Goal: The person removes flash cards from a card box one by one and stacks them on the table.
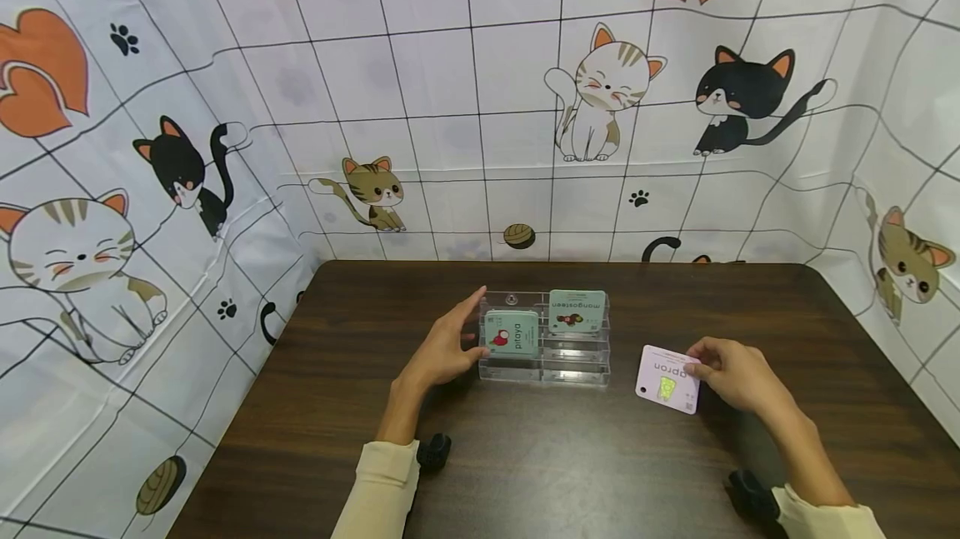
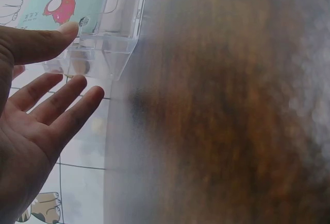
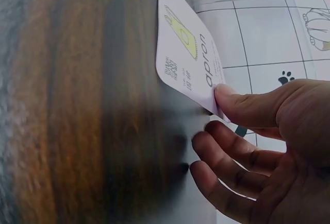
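Note:
A clear plastic card rack with tiers stands near the back of the table. In its left column is a green pitaya card, and a green mangosteen card sits at the upper right. My left hand is at the rack's left side, fingers fairly straight and spread. Its thumb reaches the lower edge by the pitaya card; whether it presses there I cannot tell. To the right of the rack, my right hand pinches a pink apron card by one corner, its other fingers loosely bent.
The dark wooden table ends at a white cloth printed with cats and grid lines, which hangs behind and on both sides. Each wrist wears a black camera, one on the left and one on the right.

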Available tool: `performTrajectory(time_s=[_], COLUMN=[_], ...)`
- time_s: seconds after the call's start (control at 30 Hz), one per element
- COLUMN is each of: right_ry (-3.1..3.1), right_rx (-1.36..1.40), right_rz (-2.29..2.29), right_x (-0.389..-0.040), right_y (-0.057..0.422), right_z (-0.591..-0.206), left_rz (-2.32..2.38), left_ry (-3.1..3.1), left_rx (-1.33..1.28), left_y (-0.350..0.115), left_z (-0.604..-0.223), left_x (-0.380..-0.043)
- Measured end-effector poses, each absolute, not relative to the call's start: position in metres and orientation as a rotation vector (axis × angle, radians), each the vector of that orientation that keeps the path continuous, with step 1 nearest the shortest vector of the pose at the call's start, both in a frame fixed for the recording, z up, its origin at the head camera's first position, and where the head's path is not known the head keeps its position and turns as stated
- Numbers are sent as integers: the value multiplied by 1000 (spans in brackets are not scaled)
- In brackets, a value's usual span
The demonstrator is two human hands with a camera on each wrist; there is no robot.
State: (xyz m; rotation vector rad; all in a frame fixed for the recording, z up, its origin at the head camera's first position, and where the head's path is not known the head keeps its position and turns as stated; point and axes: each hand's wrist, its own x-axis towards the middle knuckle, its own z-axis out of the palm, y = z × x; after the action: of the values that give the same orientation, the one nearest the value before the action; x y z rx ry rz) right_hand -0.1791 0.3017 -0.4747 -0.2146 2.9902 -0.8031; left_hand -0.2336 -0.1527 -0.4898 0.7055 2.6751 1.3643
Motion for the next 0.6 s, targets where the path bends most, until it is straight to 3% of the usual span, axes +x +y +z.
performTrajectory(time_s=[0.6], right_ry=[3050], right_rx=[-242], right_rz=[-763], right_x=[-181], right_y=[295], right_z=[-473], left_rz=[1362], left_ry=[2675], left_rx=[689], left_y=[-153], left_z=[-490], left_x=[-234])
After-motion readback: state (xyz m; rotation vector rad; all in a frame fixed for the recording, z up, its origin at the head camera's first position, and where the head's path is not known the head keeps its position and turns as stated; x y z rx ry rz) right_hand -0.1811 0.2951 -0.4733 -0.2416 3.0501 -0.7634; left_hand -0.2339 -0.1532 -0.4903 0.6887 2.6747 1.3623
